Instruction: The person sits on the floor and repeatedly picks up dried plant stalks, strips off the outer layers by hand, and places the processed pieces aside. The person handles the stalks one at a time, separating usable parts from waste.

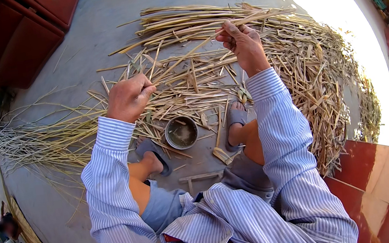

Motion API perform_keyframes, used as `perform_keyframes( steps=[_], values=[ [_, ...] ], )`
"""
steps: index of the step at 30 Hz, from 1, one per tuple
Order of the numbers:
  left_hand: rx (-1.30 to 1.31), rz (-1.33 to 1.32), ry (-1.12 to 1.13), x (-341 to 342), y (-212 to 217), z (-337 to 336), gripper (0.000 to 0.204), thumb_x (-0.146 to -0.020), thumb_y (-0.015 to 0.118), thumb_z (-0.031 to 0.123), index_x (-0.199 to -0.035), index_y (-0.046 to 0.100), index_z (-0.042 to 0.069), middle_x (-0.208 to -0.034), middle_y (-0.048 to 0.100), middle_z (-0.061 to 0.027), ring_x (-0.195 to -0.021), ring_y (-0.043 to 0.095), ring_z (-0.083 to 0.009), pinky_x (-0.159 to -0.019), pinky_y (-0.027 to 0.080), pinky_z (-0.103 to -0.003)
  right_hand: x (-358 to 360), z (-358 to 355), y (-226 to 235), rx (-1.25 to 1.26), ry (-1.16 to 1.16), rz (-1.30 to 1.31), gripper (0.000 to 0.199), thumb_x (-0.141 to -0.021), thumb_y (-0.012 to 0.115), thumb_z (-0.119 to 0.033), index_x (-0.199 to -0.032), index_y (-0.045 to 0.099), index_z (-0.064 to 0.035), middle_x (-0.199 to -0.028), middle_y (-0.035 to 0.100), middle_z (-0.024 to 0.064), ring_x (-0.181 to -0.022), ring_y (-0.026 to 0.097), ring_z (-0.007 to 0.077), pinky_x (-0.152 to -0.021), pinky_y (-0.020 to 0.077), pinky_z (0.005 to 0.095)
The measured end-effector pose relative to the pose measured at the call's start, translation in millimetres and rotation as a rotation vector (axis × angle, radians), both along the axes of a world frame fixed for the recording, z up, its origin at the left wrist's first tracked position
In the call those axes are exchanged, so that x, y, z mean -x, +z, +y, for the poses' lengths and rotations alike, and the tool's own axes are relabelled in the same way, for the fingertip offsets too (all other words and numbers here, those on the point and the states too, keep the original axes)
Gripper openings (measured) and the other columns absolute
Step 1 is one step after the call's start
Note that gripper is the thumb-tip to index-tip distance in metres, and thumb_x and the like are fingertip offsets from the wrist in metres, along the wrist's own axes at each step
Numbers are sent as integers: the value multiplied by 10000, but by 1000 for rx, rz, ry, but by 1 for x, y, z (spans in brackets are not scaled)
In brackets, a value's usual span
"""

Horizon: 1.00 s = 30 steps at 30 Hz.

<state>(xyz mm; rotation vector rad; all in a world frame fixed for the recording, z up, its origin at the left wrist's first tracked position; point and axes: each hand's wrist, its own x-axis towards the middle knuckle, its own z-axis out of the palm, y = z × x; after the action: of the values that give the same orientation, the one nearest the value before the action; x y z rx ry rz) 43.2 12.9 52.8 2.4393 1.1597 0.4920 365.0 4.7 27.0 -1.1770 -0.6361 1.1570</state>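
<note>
A long dry stalk (184,59) slants up to the right between my two hands. My left hand (130,99) is closed in a fist round its lower end. Farther out, my right hand (244,46) pinches the stalk between thumb and fingers. Beneath both hands lie many cut straw-coloured stalks (185,95) in a loose layer. A bundle of longer stalks (189,21) lies beyond them. Between my feet sits a round metal bowl (181,134) with murky liquid in it.
Dry leaves and stalks (314,78) are heaped on the right. Thin pale stems (46,138) fan out at the left. Red furniture (26,36) stands far left, and red tiles (374,180) lie near right. My sandalled feet (152,157) flank the bowl.
</note>
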Motion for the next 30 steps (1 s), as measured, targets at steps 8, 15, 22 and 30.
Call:
perform_keyframes(
  steps=[8,15,22,30],
  values=[
    [-42,11,-24,-3,0,2,151,-810,711,194,-840,657,56,-690,632,-137,-655,627,-325,-570,455,-418,16,-9,4,-6,2,-10,205,-903,716,-242,-978,659,-60,-884,717,49,-763,685,118,-635,510,209],
    [-30,75,-16,7,-3,6,161,-815,697,207,-831,632,60,-729,635,-153,-705,618,-363,-603,453,-460,-27,-11,-3,-5,-247,-23,229,-853,773,-257,-868,659,-60,-779,696,36,-643,662,107,-552,482,193],
    [-32,177,-32,35,-5,2,171,-811,695,211,-826,610,63,-725,629,-157,-714,615,-376,-612,449,-488,-202,-63,-63,30,-899,181,176,-925,690,-229,-940,671,-54,-838,694,26,-741,652,85,-573,500,194],
    [-195,169,-297,31,-42,-21,243,-673,705,127,-705,477,49,-611,512,-137,-637,591,-358,-540,443,-457,-387,-165,-222,579,-423,166,816,-813,651,-609,-1278,490,42,-998,641,98,-729,562,185,-632,461,303]
  ],
)
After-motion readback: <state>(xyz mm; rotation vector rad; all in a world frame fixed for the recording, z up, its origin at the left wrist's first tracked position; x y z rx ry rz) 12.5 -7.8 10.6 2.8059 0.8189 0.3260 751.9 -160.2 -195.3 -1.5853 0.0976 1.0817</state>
